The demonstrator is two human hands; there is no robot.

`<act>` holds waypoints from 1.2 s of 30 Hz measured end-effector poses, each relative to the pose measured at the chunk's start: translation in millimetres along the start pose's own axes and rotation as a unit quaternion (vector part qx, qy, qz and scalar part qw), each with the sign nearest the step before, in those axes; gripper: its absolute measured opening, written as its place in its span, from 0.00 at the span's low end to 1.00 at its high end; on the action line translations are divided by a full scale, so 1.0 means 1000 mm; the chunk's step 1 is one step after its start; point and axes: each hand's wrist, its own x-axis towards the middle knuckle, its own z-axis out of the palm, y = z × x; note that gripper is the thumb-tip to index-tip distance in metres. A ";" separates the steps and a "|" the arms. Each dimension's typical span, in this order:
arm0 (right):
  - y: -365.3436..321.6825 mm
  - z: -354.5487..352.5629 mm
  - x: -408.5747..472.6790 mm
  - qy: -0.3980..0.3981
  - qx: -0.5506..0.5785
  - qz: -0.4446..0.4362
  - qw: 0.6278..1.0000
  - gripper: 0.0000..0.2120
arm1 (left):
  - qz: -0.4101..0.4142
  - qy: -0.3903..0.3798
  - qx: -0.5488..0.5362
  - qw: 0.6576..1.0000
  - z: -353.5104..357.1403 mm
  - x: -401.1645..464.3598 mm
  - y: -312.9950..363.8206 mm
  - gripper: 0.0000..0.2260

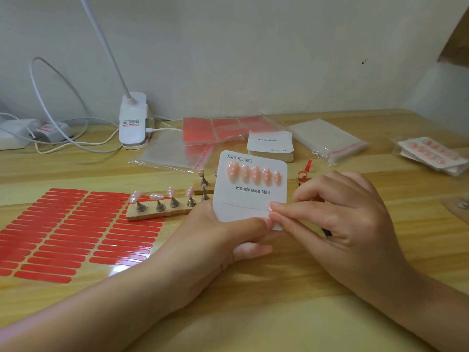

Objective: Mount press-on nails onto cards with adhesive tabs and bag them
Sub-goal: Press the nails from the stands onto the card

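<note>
card (250, 189) in left hand (228, 232), maybe upright

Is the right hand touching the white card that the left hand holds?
Touching. The head view shows the right hand fingertips pressed on the card at its lower right edge.

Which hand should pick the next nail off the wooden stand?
Probably right. The left hand grips the card from below; the right hand only pinches its lower edge, though the wooden stand lies left of the card.
</note>
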 end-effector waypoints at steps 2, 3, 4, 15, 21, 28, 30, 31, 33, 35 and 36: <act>0.000 0.000 0.000 0.000 0.001 0.000 1.000 0.06 | 0.001 0.001 0.001 1.000 0.000 0.000 0.000 0.12; -0.001 0.000 0.000 0.000 0.001 0.000 1.000 0.05 | 0.002 0.002 0.003 1.000 0.000 0.000 0.000 0.12; -0.001 0.000 0.000 -0.001 0.001 -0.001 1.000 0.05 | 0.003 0.003 0.004 1.000 0.001 0.000 0.000 0.12; -0.003 -0.002 0.001 -0.029 0.011 0.042 0.999 0.06 | -0.003 -0.003 0.019 1.000 -0.001 0.001 -0.001 0.13; -0.010 -0.006 0.002 0.007 0.183 0.171 0.968 0.06 | 0.009 -0.011 0.018 1.000 0.000 0.000 0.000 0.13; -0.011 -0.006 0.006 -0.013 0.265 0.328 0.907 0.10 | 0.009 -0.023 0.016 1.000 -0.002 0.000 0.000 0.12; -0.012 -0.003 0.007 -0.052 0.248 0.323 0.912 0.12 | 0.012 -0.022 0.014 1.000 -0.001 0.000 0.000 0.12; -0.012 -0.003 0.007 -0.064 0.245 0.322 0.912 0.13 | 0.014 -0.022 0.016 1.000 -0.001 0.000 0.000 0.13; -0.013 -0.001 0.008 -0.080 0.242 0.317 0.913 0.13 | 0.017 -0.016 0.019 1.000 0.000 0.000 -0.001 0.13; -0.014 0.000 0.008 -0.092 0.240 0.314 0.914 0.14 | 0.020 -0.013 0.024 0.999 0.000 0.001 -0.002 0.13; -0.014 0.001 0.009 -0.095 0.243 0.318 0.912 0.12 | 0.022 -0.014 0.028 0.999 0.000 0.000 -0.002 0.13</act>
